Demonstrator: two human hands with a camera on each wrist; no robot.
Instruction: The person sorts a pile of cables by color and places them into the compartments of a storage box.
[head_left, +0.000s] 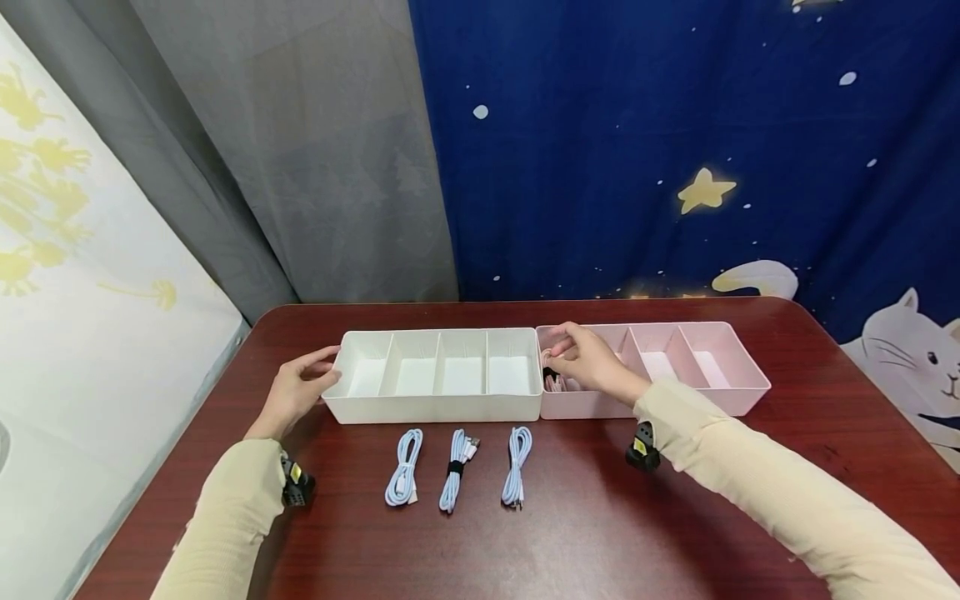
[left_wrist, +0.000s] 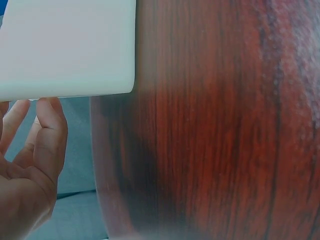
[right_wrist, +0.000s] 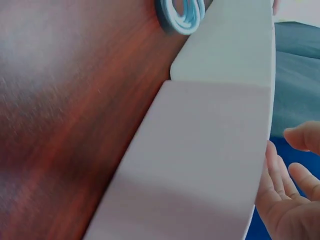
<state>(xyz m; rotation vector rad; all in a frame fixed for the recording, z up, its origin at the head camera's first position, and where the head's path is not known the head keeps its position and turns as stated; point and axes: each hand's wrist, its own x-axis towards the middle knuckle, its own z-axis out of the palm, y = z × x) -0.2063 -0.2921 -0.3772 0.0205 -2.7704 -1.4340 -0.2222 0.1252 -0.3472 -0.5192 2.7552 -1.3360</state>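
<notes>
A white divided box (head_left: 435,408) stands on the table, end to end with a pink divided box (head_left: 592,407) on its right. My left hand (head_left: 296,390) touches the white box's left end with its fingertips; in the left wrist view the fingers (left_wrist: 50,135) reach up to its rim. Over the pink box's leftmost compartment is my right hand (head_left: 588,360). Below its fingertips lies a bundled pink cable with a black tie (head_left: 553,382), partly hidden. The right wrist view has thumb and fingers (right_wrist: 277,185) apart, with nothing seen between them.
Three coiled light-blue cables lie in front of the white box: a left one (head_left: 405,468), a middle one with a black tie (head_left: 454,473) and a right one (head_left: 517,468). The dark red-brown table (head_left: 600,533) ends at a grey and a blue curtain (head_left: 570,167).
</notes>
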